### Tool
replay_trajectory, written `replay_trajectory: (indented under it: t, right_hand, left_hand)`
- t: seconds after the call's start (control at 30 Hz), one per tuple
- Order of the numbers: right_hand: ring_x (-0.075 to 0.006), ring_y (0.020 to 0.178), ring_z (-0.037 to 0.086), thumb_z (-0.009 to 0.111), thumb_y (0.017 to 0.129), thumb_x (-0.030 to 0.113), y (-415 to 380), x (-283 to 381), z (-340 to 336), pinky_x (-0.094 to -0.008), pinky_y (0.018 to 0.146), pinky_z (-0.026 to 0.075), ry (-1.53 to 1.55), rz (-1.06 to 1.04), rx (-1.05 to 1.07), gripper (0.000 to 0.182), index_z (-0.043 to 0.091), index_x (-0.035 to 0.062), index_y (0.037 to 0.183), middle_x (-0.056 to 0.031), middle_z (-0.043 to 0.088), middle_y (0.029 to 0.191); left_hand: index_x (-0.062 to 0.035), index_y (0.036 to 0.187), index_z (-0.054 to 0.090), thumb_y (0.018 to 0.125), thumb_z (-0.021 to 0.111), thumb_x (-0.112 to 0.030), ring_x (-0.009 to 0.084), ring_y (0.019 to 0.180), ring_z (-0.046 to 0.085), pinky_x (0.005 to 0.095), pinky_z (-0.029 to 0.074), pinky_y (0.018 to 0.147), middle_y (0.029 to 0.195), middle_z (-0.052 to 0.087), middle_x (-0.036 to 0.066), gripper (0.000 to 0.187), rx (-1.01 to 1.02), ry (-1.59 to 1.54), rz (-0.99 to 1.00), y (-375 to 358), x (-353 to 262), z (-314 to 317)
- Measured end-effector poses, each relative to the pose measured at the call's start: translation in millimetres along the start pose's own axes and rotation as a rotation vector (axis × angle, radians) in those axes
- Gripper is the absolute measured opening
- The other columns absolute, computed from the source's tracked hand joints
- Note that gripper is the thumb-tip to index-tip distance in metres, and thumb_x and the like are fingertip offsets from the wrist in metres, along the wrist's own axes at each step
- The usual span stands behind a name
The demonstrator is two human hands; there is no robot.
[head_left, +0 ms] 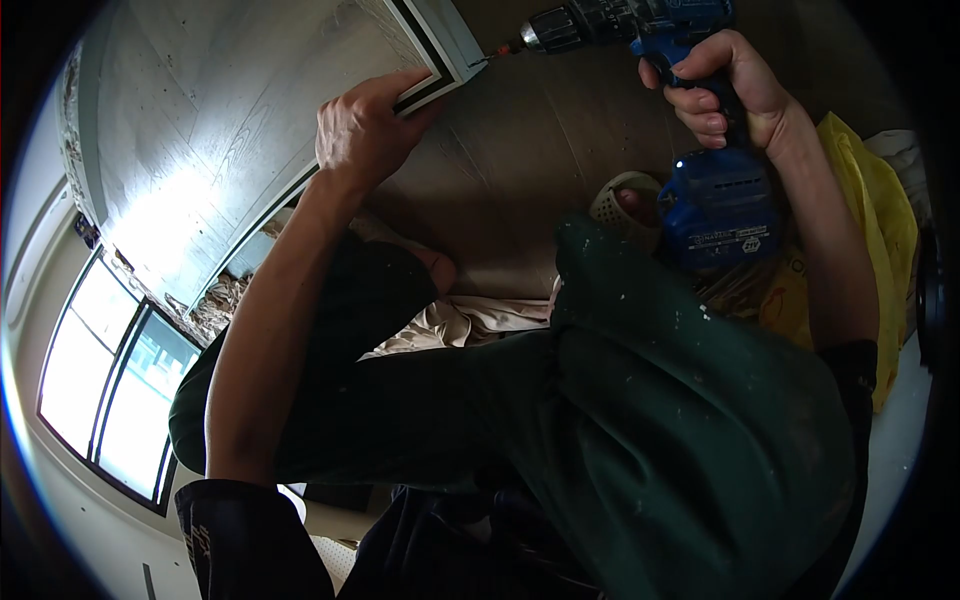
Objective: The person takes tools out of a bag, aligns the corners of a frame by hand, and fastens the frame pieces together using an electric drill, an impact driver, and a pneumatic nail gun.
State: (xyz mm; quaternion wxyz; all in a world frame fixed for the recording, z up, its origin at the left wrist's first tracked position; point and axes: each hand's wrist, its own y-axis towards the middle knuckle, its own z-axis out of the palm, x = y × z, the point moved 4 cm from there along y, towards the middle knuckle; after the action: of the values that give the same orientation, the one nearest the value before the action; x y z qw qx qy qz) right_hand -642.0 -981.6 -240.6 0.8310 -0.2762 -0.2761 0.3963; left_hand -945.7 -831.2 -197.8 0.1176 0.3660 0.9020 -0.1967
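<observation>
My right hand is wrapped round the grip of a blue and black cordless drill. Its chuck points left, and the thin bit reaches the end of a pale metal edge strip. That strip borders a wood-grain panel standing at the upper left. At the panel's lower corner, my left hand grips the edge, fingers curled over it. Below the right hand hangs the drill's large blue battery.
Dark wood-look flooring spreads beneath the drill. My bent legs in green trousers fill the lower middle, with a perforated pale shoe beside the battery. Crumpled beige cloth lies on the floor. At right is a yellow bag; a window stands left.
</observation>
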Motion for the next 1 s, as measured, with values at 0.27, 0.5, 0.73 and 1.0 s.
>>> replay_trajectory:
  t: [0.27,0.5,0.73,1.0]
  right_hand:
    - [-0.0115,0.037,0.049,0.052,0.082,0.022,3.9,0.6,-7.5,-0.0283,0.035,0.044,0.034,0.073,-0.015,0.025,0.056,0.0014,0.096,0.0002,0.05,0.053]
    - [-0.0118,0.036,0.049,0.051,0.082,0.022,3.2,8.6,-7.0,-0.0285,0.033,0.045,0.0,0.088,-0.017,0.024,0.055,0.0018,0.094,-0.0003,0.049,0.052]
    - [-0.0117,0.036,0.048,0.051,0.082,0.021,4.1,9.4,-6.3,-0.0284,0.032,0.045,-0.005,0.091,-0.021,0.023,0.053,0.0016,0.093,-0.0006,0.048,0.051]
    - [-0.0112,0.036,0.048,0.051,0.082,0.022,3.1,7.3,-2.2,-0.0279,0.032,0.044,-0.04,0.049,-0.012,0.023,0.051,0.0012,0.092,-0.0001,0.047,0.051]
  left_hand:
    - [-0.0217,0.107,0.076,0.084,0.078,-0.037,0.0279,0.08,0.074,0.0398,0.059,0.071,0.091,0.076,0.006,0.027,0.064,0.026,-0.048,2.9,-1.3,2.0]
    - [-0.0233,0.109,0.076,0.084,0.077,-0.037,0.0291,0.081,0.073,0.0405,0.059,0.07,0.09,0.076,0.007,0.028,0.059,0.021,-0.043,2.3,1.2,4.3]
    - [-0.0246,0.11,0.076,0.085,0.076,-0.039,0.0295,0.08,0.073,0.0409,0.059,0.07,0.089,0.076,0.007,0.029,0.077,0.054,-0.04,1.1,2.2,4.8]
    - [-0.0261,0.112,0.076,0.087,0.075,-0.042,0.0291,0.078,0.074,0.0417,0.06,0.07,0.089,0.076,0.006,0.03,0.075,0.036,-0.019,1.1,3.4,6.3]
